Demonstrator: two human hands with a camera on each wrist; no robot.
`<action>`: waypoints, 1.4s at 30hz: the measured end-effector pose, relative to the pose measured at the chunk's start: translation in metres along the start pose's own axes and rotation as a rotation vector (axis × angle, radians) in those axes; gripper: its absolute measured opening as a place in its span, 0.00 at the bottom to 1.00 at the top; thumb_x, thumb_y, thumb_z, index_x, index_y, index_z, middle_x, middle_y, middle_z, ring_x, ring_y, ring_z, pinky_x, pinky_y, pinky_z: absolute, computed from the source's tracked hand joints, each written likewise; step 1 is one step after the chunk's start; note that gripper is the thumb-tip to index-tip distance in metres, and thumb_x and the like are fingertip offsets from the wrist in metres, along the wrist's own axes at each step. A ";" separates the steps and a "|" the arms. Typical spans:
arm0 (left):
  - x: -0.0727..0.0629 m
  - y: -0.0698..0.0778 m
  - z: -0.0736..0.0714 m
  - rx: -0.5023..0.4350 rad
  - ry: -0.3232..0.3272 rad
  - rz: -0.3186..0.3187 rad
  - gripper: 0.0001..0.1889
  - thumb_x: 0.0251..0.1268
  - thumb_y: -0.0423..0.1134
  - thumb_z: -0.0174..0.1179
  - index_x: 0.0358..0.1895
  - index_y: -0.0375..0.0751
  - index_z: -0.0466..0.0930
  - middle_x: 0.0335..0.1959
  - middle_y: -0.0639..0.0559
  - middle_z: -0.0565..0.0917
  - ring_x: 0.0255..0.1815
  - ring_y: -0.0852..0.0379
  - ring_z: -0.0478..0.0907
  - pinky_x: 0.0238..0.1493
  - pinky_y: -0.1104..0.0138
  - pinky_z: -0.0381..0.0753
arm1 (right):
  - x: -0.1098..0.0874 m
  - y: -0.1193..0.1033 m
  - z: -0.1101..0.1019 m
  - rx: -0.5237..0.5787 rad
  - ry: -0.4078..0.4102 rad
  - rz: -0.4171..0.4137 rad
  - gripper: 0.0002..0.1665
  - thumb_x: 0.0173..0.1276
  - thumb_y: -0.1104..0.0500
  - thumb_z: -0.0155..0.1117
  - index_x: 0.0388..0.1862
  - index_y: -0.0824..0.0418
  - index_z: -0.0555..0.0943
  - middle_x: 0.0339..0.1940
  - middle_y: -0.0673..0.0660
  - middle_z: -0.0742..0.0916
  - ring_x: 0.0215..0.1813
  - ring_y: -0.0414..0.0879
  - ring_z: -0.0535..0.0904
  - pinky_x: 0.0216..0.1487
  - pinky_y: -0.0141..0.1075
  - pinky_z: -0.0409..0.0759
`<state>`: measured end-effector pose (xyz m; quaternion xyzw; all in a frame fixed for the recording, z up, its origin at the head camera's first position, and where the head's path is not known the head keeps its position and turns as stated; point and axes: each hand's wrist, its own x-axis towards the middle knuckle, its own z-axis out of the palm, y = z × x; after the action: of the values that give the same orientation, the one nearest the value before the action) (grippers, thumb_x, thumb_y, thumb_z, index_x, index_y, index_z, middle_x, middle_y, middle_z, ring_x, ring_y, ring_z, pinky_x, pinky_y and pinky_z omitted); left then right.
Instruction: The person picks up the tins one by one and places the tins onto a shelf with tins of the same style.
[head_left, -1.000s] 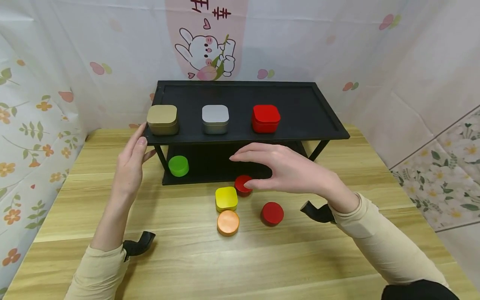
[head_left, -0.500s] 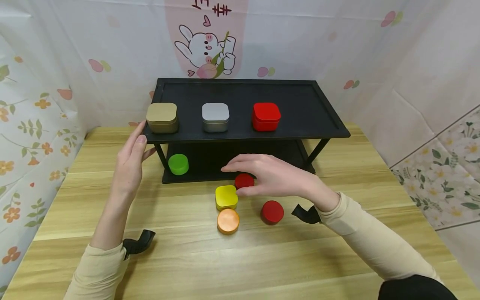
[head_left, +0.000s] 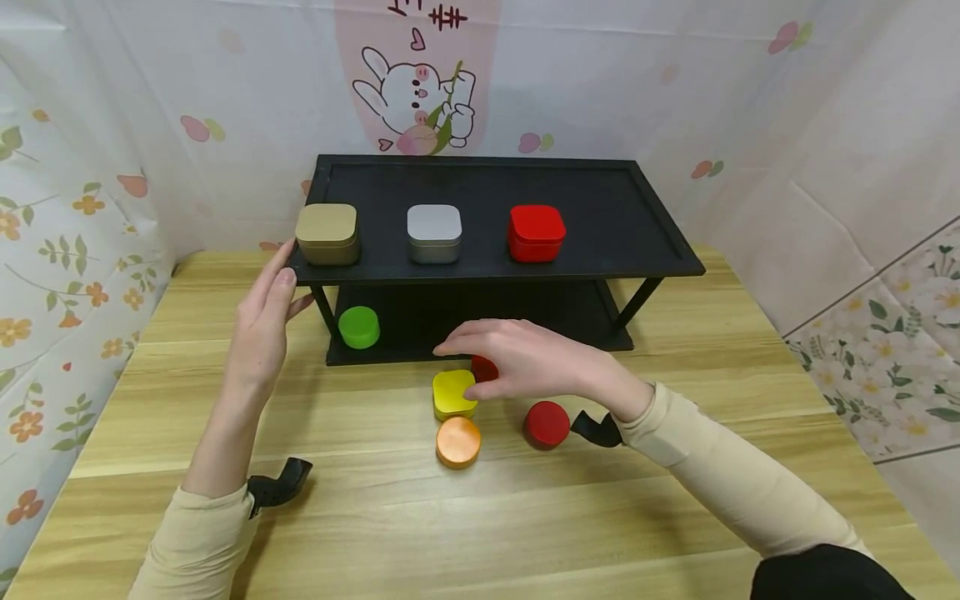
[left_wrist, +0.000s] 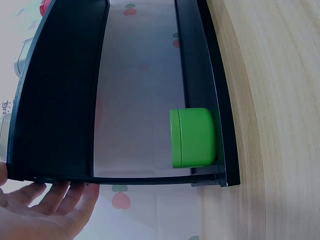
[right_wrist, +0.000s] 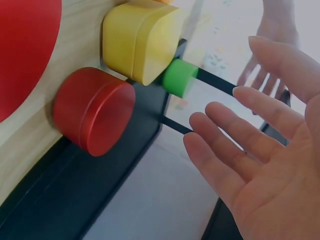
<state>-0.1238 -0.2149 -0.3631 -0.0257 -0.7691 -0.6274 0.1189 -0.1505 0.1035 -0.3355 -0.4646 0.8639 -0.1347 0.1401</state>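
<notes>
My left hand [head_left: 258, 333] rests against the left end of the black two-tier shelf [head_left: 480, 273], its fingers touching the upper tier's edge and side. My right hand [head_left: 525, 358] hovers over the table before the shelf, thumb and fingers spread with nothing between them. Below it, a round red tin [head_left: 483, 369] is partly hidden in the head view. A yellow tin [head_left: 452, 392] with rounded corners stands beside this red tin [right_wrist: 95, 110]. Nearer me are a round orange tin [head_left: 458, 442] and another round red tin [head_left: 547, 424].
On the top tier stand a gold tin [head_left: 327, 233], a silver tin [head_left: 434, 233] and a square red tin [head_left: 536, 233]. A round green tin [head_left: 359, 327] sits at the left of the lower tier. Patterned cloth [head_left: 585, 75] hangs behind the wooden table [head_left: 390, 533].
My right hand has moved left and lower, closer to the yellow tin and the partly hidden red one. My left hand keeps its place at the shelf.
</notes>
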 end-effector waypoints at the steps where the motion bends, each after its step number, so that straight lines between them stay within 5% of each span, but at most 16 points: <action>1: 0.000 0.000 0.000 0.000 0.000 0.000 0.28 0.85 0.53 0.40 0.82 0.57 0.58 0.84 0.54 0.57 0.82 0.54 0.57 0.76 0.59 0.75 | 0.001 0.000 0.001 -0.004 -0.008 0.003 0.34 0.67 0.50 0.74 0.71 0.50 0.78 0.69 0.49 0.81 0.70 0.46 0.77 0.68 0.43 0.82; 24: 0.001 0.000 -0.001 -0.028 -0.003 0.011 0.27 0.85 0.53 0.41 0.81 0.57 0.59 0.83 0.52 0.60 0.79 0.52 0.64 0.75 0.61 0.75 | 0.018 -0.003 0.027 -0.102 -0.124 0.016 0.36 0.64 0.53 0.76 0.72 0.51 0.77 0.68 0.51 0.81 0.67 0.48 0.77 0.64 0.43 0.83; 42: 0.001 0.002 -0.001 -0.001 -0.008 0.006 0.28 0.85 0.54 0.40 0.82 0.58 0.58 0.83 0.52 0.61 0.79 0.53 0.64 0.77 0.50 0.71 | 0.022 -0.002 0.034 -0.121 -0.148 0.012 0.37 0.64 0.55 0.77 0.72 0.53 0.77 0.70 0.53 0.81 0.70 0.51 0.76 0.67 0.46 0.83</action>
<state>-0.1246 -0.2154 -0.3610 -0.0307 -0.7693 -0.6272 0.1176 -0.1476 0.0804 -0.3690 -0.4757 0.8605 -0.0470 0.1759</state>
